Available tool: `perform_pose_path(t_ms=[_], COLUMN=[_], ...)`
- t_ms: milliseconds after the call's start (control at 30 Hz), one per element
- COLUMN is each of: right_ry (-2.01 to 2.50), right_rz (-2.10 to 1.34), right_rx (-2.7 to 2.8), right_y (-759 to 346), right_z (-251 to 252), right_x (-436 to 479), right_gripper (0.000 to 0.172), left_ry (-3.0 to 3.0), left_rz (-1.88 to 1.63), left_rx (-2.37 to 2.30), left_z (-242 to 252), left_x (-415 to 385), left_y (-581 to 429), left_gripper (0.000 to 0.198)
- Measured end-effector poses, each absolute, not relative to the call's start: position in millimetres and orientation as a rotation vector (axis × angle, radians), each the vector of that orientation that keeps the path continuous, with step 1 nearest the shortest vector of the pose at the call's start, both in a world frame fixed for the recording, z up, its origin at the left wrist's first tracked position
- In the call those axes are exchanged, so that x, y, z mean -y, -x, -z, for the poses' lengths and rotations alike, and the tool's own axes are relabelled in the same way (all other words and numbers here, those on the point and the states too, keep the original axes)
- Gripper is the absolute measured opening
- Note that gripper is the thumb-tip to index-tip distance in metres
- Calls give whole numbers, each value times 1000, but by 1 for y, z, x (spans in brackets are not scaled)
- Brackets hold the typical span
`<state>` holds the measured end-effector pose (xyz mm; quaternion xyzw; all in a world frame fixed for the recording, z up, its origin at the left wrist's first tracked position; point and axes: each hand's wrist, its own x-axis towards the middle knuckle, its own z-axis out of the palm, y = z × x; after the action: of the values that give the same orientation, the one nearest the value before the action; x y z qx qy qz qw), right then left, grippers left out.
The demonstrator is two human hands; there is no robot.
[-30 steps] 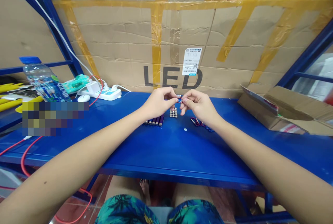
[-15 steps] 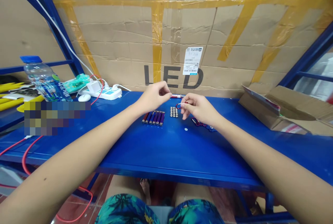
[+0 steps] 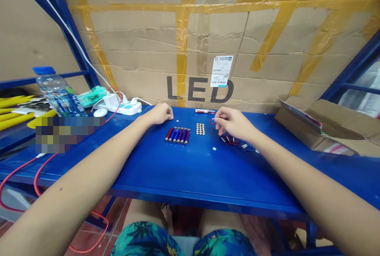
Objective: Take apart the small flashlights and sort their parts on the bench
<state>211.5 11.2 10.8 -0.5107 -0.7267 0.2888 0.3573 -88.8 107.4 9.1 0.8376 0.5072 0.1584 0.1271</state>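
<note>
My left hand (image 3: 162, 114) is closed above the blue table, its fingers curled; what it holds, if anything, is hidden. Below and right of it lies a row of several red, blue and purple tubes (image 3: 177, 135). Several small silver button cells (image 3: 200, 128) form a grid at the middle. My right hand (image 3: 228, 121) pinches a red carabiner (image 3: 211, 121) just right of the cells. Under that hand, red and blue carabiners (image 3: 234, 141) lie on the table. Behind the cells rests a red and silver tube (image 3: 202, 111) with a clip at its right end.
A bottle (image 3: 59, 93), a white power strip (image 3: 126, 106) and red cables stand at the left. An open cardboard box (image 3: 320, 129) is at the right. A taped cardboard sheet (image 3: 142, 50) rises behind the blue table (image 3: 178, 172).
My left hand has moved left, away from the middle, uncovering the tops of the tubes. My right hand has shifted slightly right with the red carabiner.
</note>
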Motion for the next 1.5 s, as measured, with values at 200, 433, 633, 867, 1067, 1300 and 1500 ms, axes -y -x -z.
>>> perform_pose_path(t_ms=[200, 433, 633, 867, 1067, 1300, 1500], right_ry=[1377, 1384, 1367, 1363, 1361, 1337, 1343], right_rz=[-713, -685, -662, -654, -666, -678, -692], right_rx=[1894, 1922, 1957, 1974, 1974, 1989, 1988], right_y=[-210, -209, -209, -210, -211, -211, -212], right_z=[-13, -14, -17, -16, -15, -13, -13], right_x=[-9, -7, -5, -5, -6, -8, -8], right_gripper=[9, 9, 9, 10, 10, 10, 10], left_ry=[-2406, -2298, -2261, -2234, -2198, -2254, -2255], left_rz=[-364, -351, -294, -185, -128, -26, -21], left_rx=[-1449, -1374, -1263, -1218, -1213, -1163, -1147], left_z=[-14, -15, -24, -33, -38, -42, -41], left_x=[-110, -111, -103, -94, -89, -86, -87], left_y=[92, 96, 98, 98, 96, 93, 93], left_gripper=[13, 12, 16, 17, 20, 21, 21])
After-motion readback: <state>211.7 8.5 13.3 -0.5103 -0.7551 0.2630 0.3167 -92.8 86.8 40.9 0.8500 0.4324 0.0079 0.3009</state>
